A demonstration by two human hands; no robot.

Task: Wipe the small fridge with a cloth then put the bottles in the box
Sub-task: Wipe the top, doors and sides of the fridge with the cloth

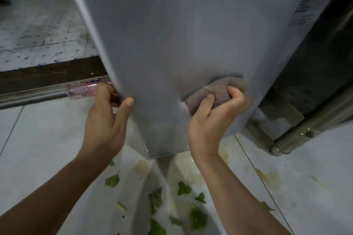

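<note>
The small grey fridge (pixel 172 34) stands upright on the floor, its long axis running from the top of the view down toward the person, its flat grey face turned to the camera and its lower corner near the wrists. The left hand (pixel 107 118) grips the fridge's left edge, thumb on the front face and fingers curled behind it. The right hand (pixel 214 118) clutches a bunched grey-brown cloth (pixel 219 89) and presses it against the lower part of the face. A printed label (pixel 315 0) runs along the fridge's right side, its text too blurred to read.

The floor is pale tile (pixel 38 139), stained yellowish below the fridge and strewn with torn green leaves (pixel 154 198). A clear bottle with a pink label (pixel 84 88) lies on its side just behind the left hand, beside a metal rail (pixel 28 97). A dark wooden strip (pixel 47 76) separates the tile from speckled flooring (pixel 38 40) beyond. A steel appliance (pixel 315 82) on tubular legs stands close at the right
</note>
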